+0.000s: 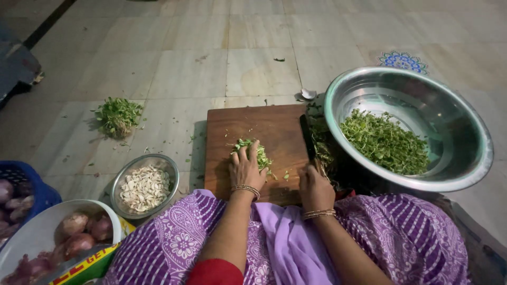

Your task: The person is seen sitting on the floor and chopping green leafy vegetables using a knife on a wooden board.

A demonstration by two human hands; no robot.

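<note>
A brown wooden cutting board (269, 126) lies on the tiled floor in front of me. My left hand (244, 168) presses down on a small bunch of green leafy herbs (260, 153) on the board. My right hand (315, 187) grips the handle of a dark-bladed knife (307, 136), whose blade lies along the board's right edge beside chopped greens (321, 141). Both wrists wear thin bangles.
A large steel bowl (465, 126) with chopped greens (385, 141) sits right of the board. A small steel bowl of peeled garlic (146, 186) is on the left, with onions in a white bowl (74, 228), a blue basket (24, 184) and a heap of herb stems (117, 116).
</note>
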